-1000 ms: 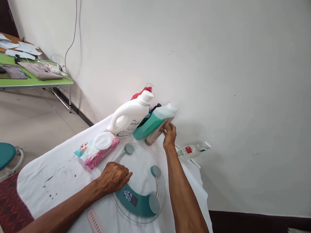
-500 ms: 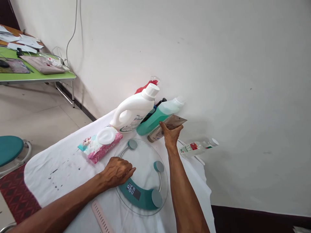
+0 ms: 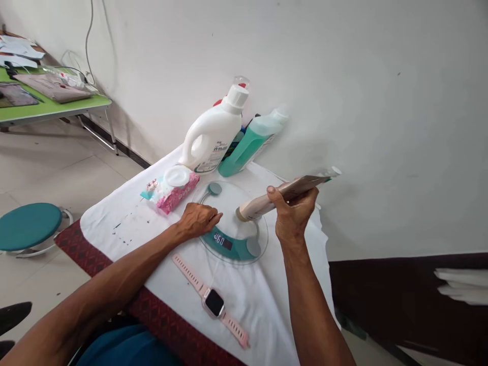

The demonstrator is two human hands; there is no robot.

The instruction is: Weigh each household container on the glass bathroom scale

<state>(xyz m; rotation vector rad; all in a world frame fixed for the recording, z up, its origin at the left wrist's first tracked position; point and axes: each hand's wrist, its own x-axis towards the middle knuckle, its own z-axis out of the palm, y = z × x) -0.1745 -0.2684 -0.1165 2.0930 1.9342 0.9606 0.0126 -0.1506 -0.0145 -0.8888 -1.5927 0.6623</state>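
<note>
Home or office room: papers [image 3: 18,48], green desk [image 3: 49,108], stool [image 3: 30,226]

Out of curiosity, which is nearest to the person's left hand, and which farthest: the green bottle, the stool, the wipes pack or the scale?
From the left hand:
1. Scale, right at its fingers.
2. Wipes pack, just beyond, toward the left.
3. Green bottle, farther back, near the wall.
4. Stool, off the table, far left.
</note>
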